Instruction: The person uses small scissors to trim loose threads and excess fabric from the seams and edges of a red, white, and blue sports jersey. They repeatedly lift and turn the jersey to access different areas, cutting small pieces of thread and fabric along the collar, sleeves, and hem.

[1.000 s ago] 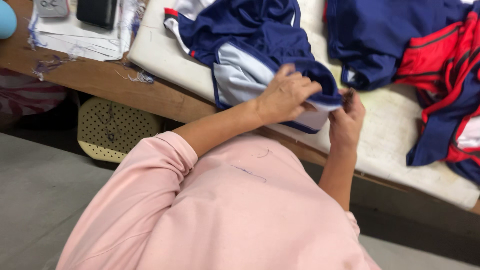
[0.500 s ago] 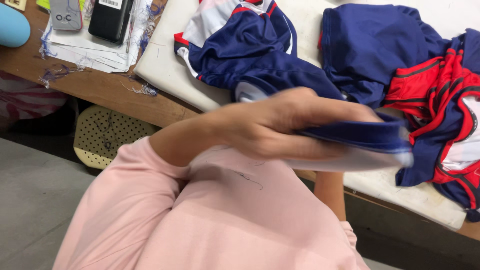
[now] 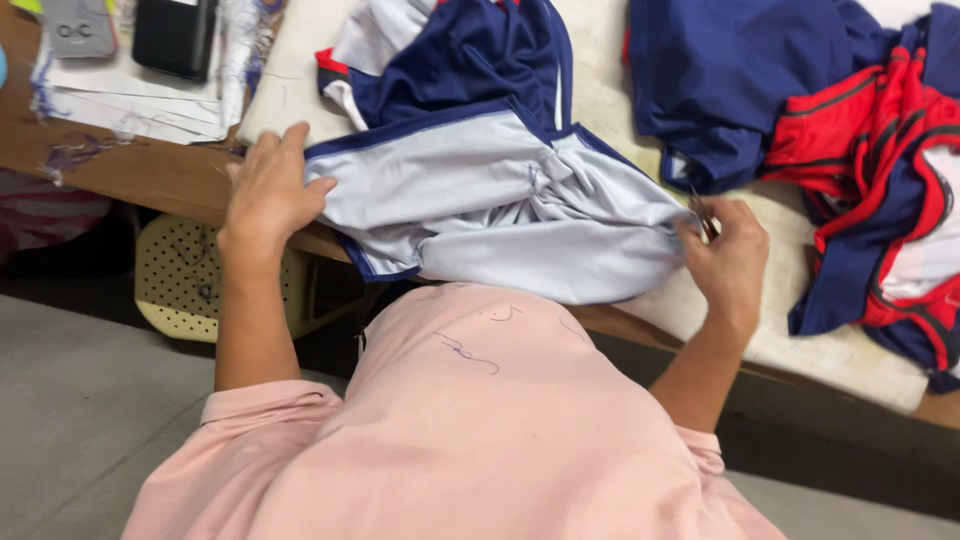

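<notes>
The pale grey and navy garment lies bunched in the middle of the frame, draped over the near edge of the padded table. The left hand lies flat on its left corner, fingers spread. The right hand pinches its right edge, fingers closed around a small metal tool (snips, probably; too small to be sure). The fabric looks smooth, slippery and thin, with soft folds and narrow navy trim, so it could slide off the edge, or the blade might nick the cloth. A pile of red and navy clothes lies at upper right.
</notes>
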